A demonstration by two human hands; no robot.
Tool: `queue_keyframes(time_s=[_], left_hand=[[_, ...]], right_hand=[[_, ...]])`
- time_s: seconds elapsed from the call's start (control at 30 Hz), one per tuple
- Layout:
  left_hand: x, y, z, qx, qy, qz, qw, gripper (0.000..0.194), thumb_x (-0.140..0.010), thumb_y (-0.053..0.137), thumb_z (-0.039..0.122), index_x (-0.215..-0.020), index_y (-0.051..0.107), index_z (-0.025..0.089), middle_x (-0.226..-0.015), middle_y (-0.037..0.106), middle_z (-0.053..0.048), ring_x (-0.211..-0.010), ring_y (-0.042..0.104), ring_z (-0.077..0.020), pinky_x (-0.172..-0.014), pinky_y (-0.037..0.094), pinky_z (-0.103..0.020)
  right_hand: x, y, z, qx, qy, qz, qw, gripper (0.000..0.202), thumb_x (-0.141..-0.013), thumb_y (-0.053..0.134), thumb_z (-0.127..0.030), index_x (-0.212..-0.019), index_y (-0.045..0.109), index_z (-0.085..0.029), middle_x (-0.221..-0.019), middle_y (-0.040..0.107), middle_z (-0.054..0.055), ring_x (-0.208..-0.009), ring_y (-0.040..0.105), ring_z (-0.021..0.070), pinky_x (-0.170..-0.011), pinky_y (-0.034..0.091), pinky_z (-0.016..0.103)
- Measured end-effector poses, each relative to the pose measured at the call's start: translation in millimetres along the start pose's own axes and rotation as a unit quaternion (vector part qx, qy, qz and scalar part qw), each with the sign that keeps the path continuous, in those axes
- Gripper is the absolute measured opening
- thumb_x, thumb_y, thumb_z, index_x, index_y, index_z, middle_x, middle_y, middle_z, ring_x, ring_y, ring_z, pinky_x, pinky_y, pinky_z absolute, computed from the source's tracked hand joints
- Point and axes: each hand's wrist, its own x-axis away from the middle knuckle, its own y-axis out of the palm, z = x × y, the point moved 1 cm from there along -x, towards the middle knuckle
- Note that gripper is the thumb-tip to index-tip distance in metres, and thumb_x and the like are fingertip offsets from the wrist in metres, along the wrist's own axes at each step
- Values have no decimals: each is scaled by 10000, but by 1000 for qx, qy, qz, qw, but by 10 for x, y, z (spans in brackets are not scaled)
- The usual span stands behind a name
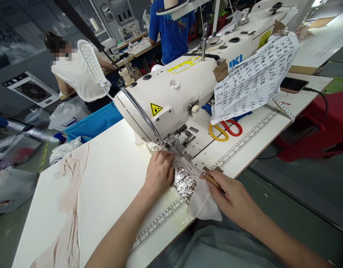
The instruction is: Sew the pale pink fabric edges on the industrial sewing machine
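A white sewing machine (160, 93) stands across the table. Close to its needle area, my left hand (160, 169) is closed on the edge of a thin pale fabric piece (205, 203), which hangs over the table's front edge. My right hand (230, 191) grips a wooden-handled awl (213, 181). The awl's thin metal shaft points up and left toward the machine's foot, over the fabric. Under my left hand lies crinkled silver foil (184, 184) taped to the tabletop. The fingertips of my left hand are partly hidden.
Scissors (220, 133) with yellow and red handles lie right of the needle area, under a handwritten sheet (244, 85). A phone (294, 85) rests farther right. Pale pink fabric (72, 197) lies on the left of the table (110, 178). Two people sit working beyond the machine.
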Motion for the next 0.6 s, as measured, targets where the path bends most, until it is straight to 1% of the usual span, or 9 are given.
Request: queue_keyframes(time_s=[0.07, 0.17, 0.27, 0.37, 0.43, 0.5, 0.6], left_hand=[[6, 11, -5, -6, -7, -6, 1000, 307, -863, 447, 74, -1115, 597, 166, -1092, 608, -111, -1008, 548, -252, -859, 534, -438], [9, 21, -3, -34, -24, -18, 999, 337, -847, 464, 81, -1153, 592, 144, -1149, 592, -130, -1064, 529, -276, -865, 524, -449], [7, 17, 4, -54, -37, -19, 998, 334, -850, 464, 93, -1155, 597, 120, -1141, 580, -145, -1062, 519, -289, -864, 519, -458], [9, 7, 6, -39, -29, 6, 999, 298, -865, 452, 93, -1119, 604, 124, -1066, 592, -132, -1001, 531, -268, -839, 523, -438], [14, 5, 3, -15, -15, 19, 1000, 272, -875, 445, 90, -1092, 601, 140, -1027, 601, -115, -970, 541, -248, -828, 524, -418], [21, 9, -1, -1, -5, 14, 1000, 259, -875, 444, 87, -1072, 596, 157, -1024, 608, -104, -963, 547, -238, -828, 521, -411], [30, 18, -7, -12, -13, 1, 1000, 281, -858, 454, 84, -1087, 594, 167, -1066, 609, -111, -982, 549, -247, -821, 518, -423]], right_hand=[[-16, 19, -2, 6, -2, 3, 1000, 175, -969, 358, -210, -855, 490, -228, -711, 590, 11, -613, 566, 170, -534, 418, 269], [-55, 63, 13, 21, -8, 4, 1000, 178, -965, 353, -196, -862, 494, -228, -757, 614, 27, -669, 591, 181, -559, 434, 273], [-91, 94, 31, 20, -8, -1, 1000, 181, -968, 346, -186, -909, 514, -220, -822, 642, 45, -733, 614, 193, -591, 452, 279], [-116, 94, 23, 19, -9, -8, 1000, 182, -970, 351, -189, -964, 532, -212, -848, 655, 51, -756, 627, 198, -597, 464, 278], [-132, 90, 7, 26, -8, -11, 1000, 185, -969, 353, -188, -963, 537, -210, -846, 659, 52, -746, 627, 199, -589, 464, 279], [-153, 94, -7, 31, -8, -12, 999, 194, -968, 349, -183, -923, 535, -213, -829, 659, 50, -724, 619, 197, -580, 462, 281], [-200, 121, -11, 36, -14, -11, 999, 197, -960, 348, -170, -899, 530, -216, -817, 657, 52, -716, 615, 196, -579, 463, 285]])
